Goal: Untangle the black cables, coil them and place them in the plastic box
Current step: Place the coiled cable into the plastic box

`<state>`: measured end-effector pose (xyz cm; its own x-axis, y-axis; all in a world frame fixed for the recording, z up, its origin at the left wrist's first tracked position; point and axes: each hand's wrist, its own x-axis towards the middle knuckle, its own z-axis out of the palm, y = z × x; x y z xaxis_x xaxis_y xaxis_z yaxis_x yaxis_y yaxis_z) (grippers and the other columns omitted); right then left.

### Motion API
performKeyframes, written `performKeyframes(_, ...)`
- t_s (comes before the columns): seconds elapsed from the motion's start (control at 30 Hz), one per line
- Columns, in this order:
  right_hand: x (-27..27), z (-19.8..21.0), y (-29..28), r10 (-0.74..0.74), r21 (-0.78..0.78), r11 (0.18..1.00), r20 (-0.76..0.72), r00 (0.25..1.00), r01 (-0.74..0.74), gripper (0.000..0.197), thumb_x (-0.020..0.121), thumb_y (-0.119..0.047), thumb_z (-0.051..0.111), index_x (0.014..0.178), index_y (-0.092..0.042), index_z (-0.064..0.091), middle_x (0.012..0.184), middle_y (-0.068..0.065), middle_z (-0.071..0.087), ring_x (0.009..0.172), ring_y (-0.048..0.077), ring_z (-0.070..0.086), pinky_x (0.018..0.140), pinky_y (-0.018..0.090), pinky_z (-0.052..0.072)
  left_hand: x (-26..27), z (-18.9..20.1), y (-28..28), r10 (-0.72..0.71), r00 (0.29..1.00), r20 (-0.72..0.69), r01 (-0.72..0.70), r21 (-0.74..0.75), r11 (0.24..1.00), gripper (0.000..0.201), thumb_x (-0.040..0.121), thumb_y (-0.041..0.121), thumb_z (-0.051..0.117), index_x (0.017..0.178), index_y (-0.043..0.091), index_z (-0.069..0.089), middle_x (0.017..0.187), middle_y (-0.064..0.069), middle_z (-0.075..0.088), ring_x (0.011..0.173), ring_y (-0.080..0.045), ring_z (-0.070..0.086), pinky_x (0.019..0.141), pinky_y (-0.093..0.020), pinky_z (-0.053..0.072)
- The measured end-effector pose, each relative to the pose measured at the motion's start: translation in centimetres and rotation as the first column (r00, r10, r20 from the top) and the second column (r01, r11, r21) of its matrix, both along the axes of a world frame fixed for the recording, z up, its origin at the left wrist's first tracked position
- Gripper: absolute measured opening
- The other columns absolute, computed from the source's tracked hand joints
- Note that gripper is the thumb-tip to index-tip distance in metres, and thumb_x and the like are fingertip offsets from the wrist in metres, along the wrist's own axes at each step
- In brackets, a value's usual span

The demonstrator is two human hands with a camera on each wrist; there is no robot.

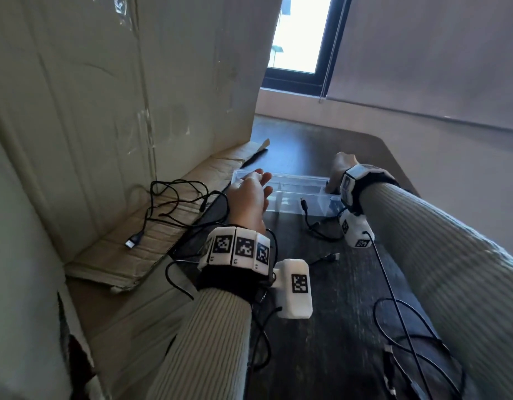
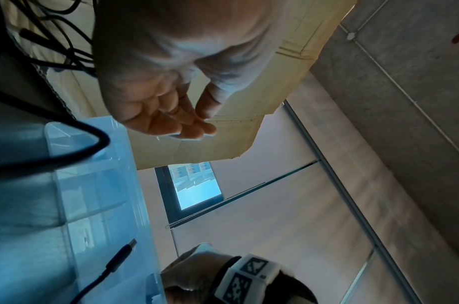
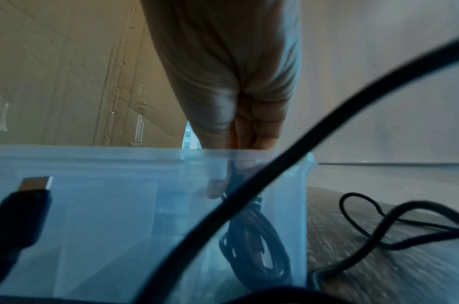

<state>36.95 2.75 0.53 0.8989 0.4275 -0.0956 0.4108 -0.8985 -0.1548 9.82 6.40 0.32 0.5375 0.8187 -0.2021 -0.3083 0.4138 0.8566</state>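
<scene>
A clear plastic box (image 1: 295,180) stands on the dark table ahead of me. My right hand (image 1: 337,171) reaches down into its right end. In the right wrist view its fingers (image 3: 218,189) show through the box wall (image 3: 93,156), pinching the top of a coiled black cable (image 3: 251,242) that stands inside. My left hand (image 1: 253,189) hovers over the box's left end with straight fingers (image 2: 171,119), holding nothing. A tangle of black cables (image 1: 174,203) lies to the left on a cardboard flap. One plug end (image 1: 304,204) leans on the box front.
A tall cardboard sheet (image 1: 105,96) stands along the left, its flap (image 1: 151,235) lying flat with a USB plug (image 1: 132,241) on it. More loose black cable (image 1: 408,342) sprawls on the table (image 1: 336,284) near my right forearm. A window (image 1: 301,33) is beyond.
</scene>
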Motion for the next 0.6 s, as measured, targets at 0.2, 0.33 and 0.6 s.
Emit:
performKeyframes(0.2,7.0,-2.7,1.2,0.073,0.035,0.997,-0.008,0.997,-0.073,0.064,0.030,-0.024,0.088,0.089,-0.012,0.068,0.077,0.006,0.071,0.068,0.023,0.072,0.071,0.042,0.061,-0.2,-0.2,0.3,0.030,0.999,-0.010,-0.030,-0.010,1.000,0.017,0.093,0.013,0.047,0.084,0.022,0.059,0.078,0.011,0.066,0.068,-0.007,0.057,0.054,-0.016,0.038)
performKeyframes(0.33,0.2,-0.3,-0.7,0.108,0.048,0.993,-0.005,0.994,-0.108,0.022,0.071,-0.016,0.082,0.088,-0.005,0.074,0.083,0.010,0.071,0.075,0.018,0.066,0.071,0.025,0.052,-0.2,0.0,0.1,0.033,0.999,-0.003,-0.033,0.006,0.999,0.017,0.093,0.013,0.047,0.085,0.021,0.059,0.078,0.009,0.067,0.066,-0.006,0.056,0.052,-0.016,0.037)
performKeyframes(0.6,-1.2,-0.6,0.5,0.161,-0.084,0.985,0.113,0.980,-0.152,0.036,0.058,-0.009,0.087,0.090,0.001,0.073,0.087,0.010,0.073,0.083,0.020,0.071,0.066,0.025,0.051,-0.2,0.1,0.0,0.034,0.999,-0.016,-0.033,0.025,0.999,0.016,0.094,0.014,0.048,0.085,0.021,0.059,0.078,0.010,0.067,0.068,-0.007,0.056,0.054,-0.017,0.037)
